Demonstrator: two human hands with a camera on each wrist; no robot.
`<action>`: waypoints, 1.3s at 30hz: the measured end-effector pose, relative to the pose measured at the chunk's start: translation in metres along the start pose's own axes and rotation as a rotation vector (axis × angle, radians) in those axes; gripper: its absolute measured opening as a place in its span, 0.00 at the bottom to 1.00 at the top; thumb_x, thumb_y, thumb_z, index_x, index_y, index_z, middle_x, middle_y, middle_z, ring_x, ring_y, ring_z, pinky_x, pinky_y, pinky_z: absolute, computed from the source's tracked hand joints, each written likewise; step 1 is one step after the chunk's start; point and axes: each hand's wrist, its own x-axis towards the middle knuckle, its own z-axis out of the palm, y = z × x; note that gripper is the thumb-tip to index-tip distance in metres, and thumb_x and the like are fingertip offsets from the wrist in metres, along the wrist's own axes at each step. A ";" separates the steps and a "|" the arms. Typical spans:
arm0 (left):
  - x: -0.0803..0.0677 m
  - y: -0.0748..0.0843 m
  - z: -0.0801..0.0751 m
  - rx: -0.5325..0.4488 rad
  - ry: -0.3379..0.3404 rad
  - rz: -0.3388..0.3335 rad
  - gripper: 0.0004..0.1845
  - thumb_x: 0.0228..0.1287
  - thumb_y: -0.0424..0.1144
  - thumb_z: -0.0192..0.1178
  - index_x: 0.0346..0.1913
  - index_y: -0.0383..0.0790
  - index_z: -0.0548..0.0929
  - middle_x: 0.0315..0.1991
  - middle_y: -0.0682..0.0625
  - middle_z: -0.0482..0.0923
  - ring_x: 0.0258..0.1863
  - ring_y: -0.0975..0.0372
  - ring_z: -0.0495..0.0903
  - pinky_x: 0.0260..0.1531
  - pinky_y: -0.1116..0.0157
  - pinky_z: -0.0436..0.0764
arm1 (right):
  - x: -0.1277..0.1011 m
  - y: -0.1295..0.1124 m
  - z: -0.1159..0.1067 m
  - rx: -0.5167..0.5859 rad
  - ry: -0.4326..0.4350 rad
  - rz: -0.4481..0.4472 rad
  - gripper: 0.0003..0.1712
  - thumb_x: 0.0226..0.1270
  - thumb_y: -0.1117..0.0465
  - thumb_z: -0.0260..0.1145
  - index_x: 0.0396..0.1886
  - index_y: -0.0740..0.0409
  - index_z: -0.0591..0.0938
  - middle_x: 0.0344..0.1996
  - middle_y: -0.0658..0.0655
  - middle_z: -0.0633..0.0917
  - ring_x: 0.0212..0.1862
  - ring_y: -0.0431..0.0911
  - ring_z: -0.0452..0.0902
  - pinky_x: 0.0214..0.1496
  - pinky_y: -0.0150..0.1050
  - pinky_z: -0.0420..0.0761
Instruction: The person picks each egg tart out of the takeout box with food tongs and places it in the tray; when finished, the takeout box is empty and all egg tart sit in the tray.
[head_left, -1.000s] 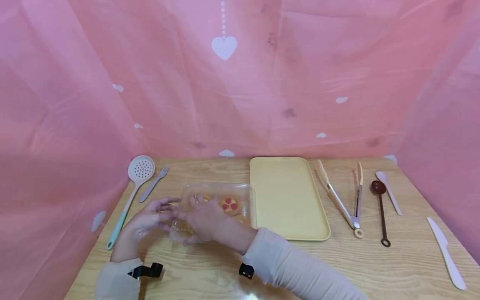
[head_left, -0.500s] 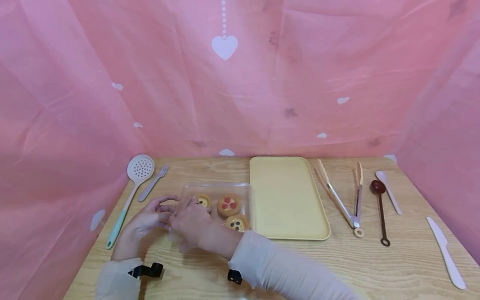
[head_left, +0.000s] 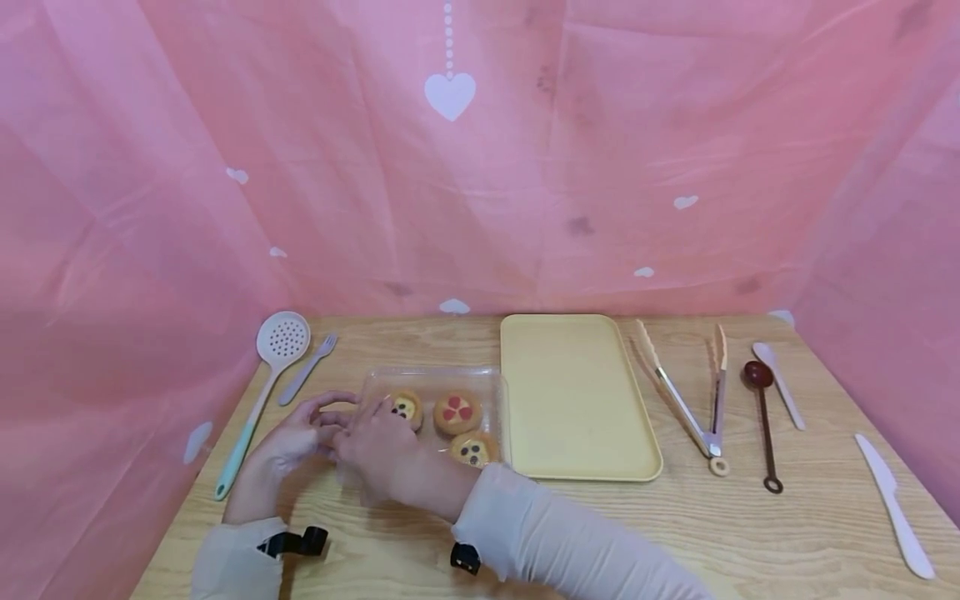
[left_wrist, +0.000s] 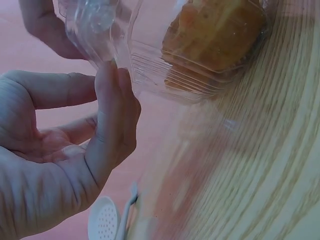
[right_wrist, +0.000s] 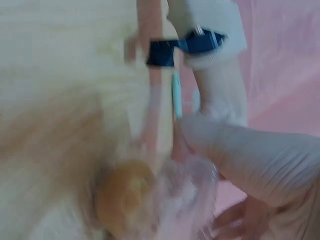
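Both hands work the clear pastry box's [head_left: 435,408] left edge: left hand [head_left: 300,433] pinching the rim, right hand [head_left: 382,450] gripping beside it; a steady, level hold seems wise.

Head view high over the table [head_left: 420,533]; wrist views close, sharing the clear box [head_left: 431,392].

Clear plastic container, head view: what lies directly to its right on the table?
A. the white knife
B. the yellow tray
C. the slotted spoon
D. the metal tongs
B. The yellow tray sits right beside the clear plastic container, which holds pastries; both hands, the left hand and the right hand, are at its left end.
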 end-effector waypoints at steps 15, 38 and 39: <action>0.003 0.001 0.004 0.021 -0.014 0.036 0.27 0.56 0.14 0.47 0.54 0.42 0.74 0.36 0.51 0.84 0.32 0.63 0.82 0.27 0.69 0.80 | 0.008 -0.030 0.006 0.033 -0.026 0.259 0.28 0.73 0.51 0.60 0.70 0.31 0.66 0.70 0.67 0.66 0.67 0.62 0.67 0.42 0.57 0.84; 0.001 0.006 0.016 0.210 0.141 -0.043 0.23 0.56 0.17 0.51 0.56 0.30 0.68 0.31 0.44 0.75 0.22 0.59 0.76 0.24 0.65 0.79 | -0.009 0.003 -0.013 0.304 0.163 0.147 0.17 0.62 0.38 0.68 0.48 0.33 0.80 0.32 0.48 0.78 0.34 0.42 0.71 0.20 0.38 0.73; 0.001 0.006 0.017 0.220 0.139 -0.048 0.24 0.56 0.18 0.52 0.57 0.30 0.67 0.31 0.43 0.74 0.22 0.58 0.75 0.23 0.64 0.79 | -0.009 0.001 -0.011 0.281 0.161 0.148 0.16 0.65 0.37 0.65 0.49 0.32 0.80 0.34 0.49 0.78 0.35 0.43 0.71 0.20 0.38 0.74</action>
